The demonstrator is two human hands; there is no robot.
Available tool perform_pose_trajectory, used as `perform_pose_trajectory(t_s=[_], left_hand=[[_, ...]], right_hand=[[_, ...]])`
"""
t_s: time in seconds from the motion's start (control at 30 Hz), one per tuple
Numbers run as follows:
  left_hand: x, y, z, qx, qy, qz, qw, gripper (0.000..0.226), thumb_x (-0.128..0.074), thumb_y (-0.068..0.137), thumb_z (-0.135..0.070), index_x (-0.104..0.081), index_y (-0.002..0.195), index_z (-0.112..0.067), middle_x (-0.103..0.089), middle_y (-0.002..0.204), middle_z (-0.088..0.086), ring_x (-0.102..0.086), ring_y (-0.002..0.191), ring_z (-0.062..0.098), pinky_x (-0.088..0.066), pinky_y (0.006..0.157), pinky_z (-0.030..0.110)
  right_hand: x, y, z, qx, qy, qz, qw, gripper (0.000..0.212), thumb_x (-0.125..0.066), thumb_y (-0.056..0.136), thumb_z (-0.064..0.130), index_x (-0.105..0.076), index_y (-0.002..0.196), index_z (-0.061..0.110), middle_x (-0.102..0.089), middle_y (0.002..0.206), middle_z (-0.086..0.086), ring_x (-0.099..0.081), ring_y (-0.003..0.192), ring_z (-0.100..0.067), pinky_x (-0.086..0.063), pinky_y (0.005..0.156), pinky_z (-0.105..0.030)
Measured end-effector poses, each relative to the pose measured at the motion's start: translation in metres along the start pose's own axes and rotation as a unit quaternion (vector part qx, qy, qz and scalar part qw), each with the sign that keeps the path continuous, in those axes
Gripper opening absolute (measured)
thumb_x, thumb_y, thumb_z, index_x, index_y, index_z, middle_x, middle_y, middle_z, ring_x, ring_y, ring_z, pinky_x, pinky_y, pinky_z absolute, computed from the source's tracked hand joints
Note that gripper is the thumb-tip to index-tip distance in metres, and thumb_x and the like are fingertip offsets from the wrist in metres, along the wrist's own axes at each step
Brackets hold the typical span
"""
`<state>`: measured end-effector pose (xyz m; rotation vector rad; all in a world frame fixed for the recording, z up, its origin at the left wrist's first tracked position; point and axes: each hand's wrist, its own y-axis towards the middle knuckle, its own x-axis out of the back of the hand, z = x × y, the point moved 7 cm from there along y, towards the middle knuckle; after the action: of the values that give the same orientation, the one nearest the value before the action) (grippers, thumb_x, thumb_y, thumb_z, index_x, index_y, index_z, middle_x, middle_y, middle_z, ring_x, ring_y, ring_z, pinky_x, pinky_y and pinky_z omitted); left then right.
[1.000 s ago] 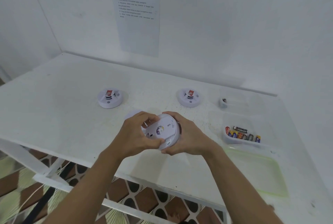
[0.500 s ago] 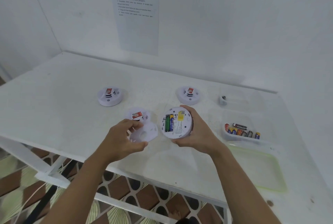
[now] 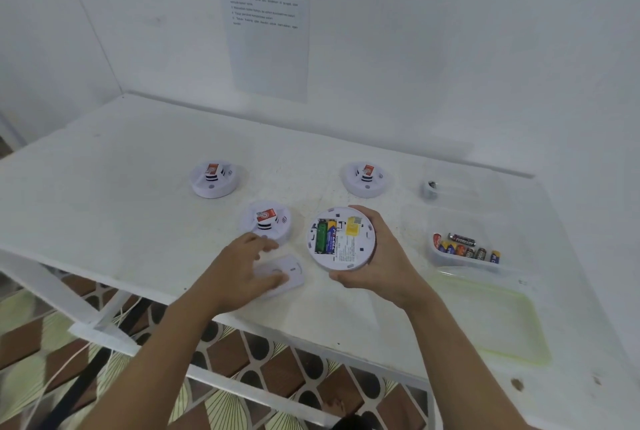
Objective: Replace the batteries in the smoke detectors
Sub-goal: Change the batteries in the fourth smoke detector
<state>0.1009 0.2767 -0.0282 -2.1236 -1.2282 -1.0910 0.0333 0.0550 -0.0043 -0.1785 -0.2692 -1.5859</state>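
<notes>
A: How far along, would you say?

B: Early. The right hand (image 3: 377, 256) holds one smoke detector (image 3: 349, 246) clear of the bench (image 3: 104, 187), fingers curled round its rim and its back turned up. The compartment is open and two batteries (image 3: 326, 235) sit in it, so I judge the swap itself is not yet begun.

A: And the cover?

B: The back plate (image 3: 291, 273) lies flat. The left hand (image 3: 235, 270) is spread over it, fingers fairly straight, gripping nothing that I can see.

A: What is left?

B: Pull those two, fit fresh ones from the spare batteries (image 3: 464, 249) in the clear tub (image 3: 431, 254) at the right, and close up. Then come the near detector (image 3: 266, 223), the far-left detector (image 3: 213, 178) and the far-right detector (image 3: 367, 178), all apparently unopened.

A: Room to move?

B: There is plenty of bare bench at the left. The plate sits close to the front edge, and the near detector is just beside the left fingertips (image 3: 272, 245). A pale green tray (image 3: 502, 332) fills the front right corner, and the walls (image 3: 450, 48) shut in the back.
</notes>
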Motion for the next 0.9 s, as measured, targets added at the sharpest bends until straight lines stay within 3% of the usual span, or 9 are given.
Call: perform_pose_trajectory(t_s=[0.1, 0.17, 0.37, 0.53, 0.77, 0.9], left_hand=[[0.03, -0.005, -0.027, -0.053, -0.091, -0.133, 0.986, 0.023, -0.072, 0.087, -0.025, -0.063, 0.107, -0.03, -0.062, 0.106, -0.016, -0.059, 0.091, 0.004, -0.047, 0.074, 0.019], [0.043, -0.007, -0.045, -0.077, -0.142, -0.167, 0.973, 0.017, -0.068, 0.089, -0.018, -0.065, 0.099, -0.031, -0.064, 0.102, -0.018, -0.061, 0.09, 0.007, -0.046, 0.07, 0.014], [0.032, 0.002, -0.078, -0.121, -0.124, -0.123, 0.977, 0.017, -0.063, 0.093, -0.014, -0.072, 0.103, -0.024, -0.061, 0.101, -0.015, -0.057, 0.091, 0.008, -0.039, 0.071, 0.008], [0.022, 0.008, -0.079, -0.111, -0.096, -0.107, 0.983, 0.016, -0.06, 0.095, -0.016, -0.07, 0.103, -0.026, -0.059, 0.098, -0.014, -0.053, 0.09, 0.002, -0.037, 0.071, 0.005], [0.01, 0.019, -0.078, -0.067, -0.082, -0.052, 0.993, 0.008, -0.054, 0.098, -0.022, -0.058, 0.096, -0.029, -0.053, 0.09, -0.014, -0.05, 0.084, -0.007, -0.038, 0.07, 0.005], [0.011, 0.022, -0.075, -0.046, -0.113, -0.054, 0.991, 0.009, -0.056, 0.097, -0.029, -0.055, 0.088, -0.026, -0.059, 0.086, -0.009, -0.057, 0.077, 0.004, -0.047, 0.066, 0.017]], right_hand=[[-0.006, 0.0, 0.002, 0.002, -0.012, 0.005, 1.0, 0.095, -0.089, 0.063, -0.005, -0.038, 0.137, 0.025, -0.058, 0.123, 0.018, -0.057, 0.118, -0.004, -0.059, 0.082, -0.029], [-0.01, -0.001, 0.003, 0.009, -0.021, 0.006, 1.0, 0.095, -0.09, 0.062, -0.002, -0.037, 0.137, 0.024, -0.056, 0.126, 0.013, -0.056, 0.118, -0.003, -0.058, 0.086, -0.028], [-0.018, 0.0, 0.005, 0.04, -0.042, 0.013, 0.998, 0.095, -0.088, 0.064, -0.008, -0.035, 0.136, 0.025, -0.056, 0.126, 0.008, -0.058, 0.116, -0.006, -0.051, 0.089, -0.018], [-0.021, 0.0, 0.005, 0.043, -0.056, 0.026, 0.997, 0.096, -0.087, 0.066, -0.004, -0.033, 0.136, 0.033, -0.055, 0.122, 0.021, -0.058, 0.117, -0.006, -0.05, 0.093, -0.018], [-0.022, -0.001, 0.004, 0.049, -0.066, 0.048, 0.995, 0.096, -0.085, 0.062, 0.003, -0.033, 0.139, 0.025, -0.051, 0.12, 0.023, -0.057, 0.115, -0.009, -0.05, 0.088, -0.018], [-0.023, 0.003, 0.005, 0.052, -0.073, 0.05, 0.995, 0.096, -0.086, 0.062, 0.002, -0.032, 0.139, 0.028, -0.05, 0.122, 0.02, -0.057, 0.116, -0.01, -0.051, 0.089, -0.02]])
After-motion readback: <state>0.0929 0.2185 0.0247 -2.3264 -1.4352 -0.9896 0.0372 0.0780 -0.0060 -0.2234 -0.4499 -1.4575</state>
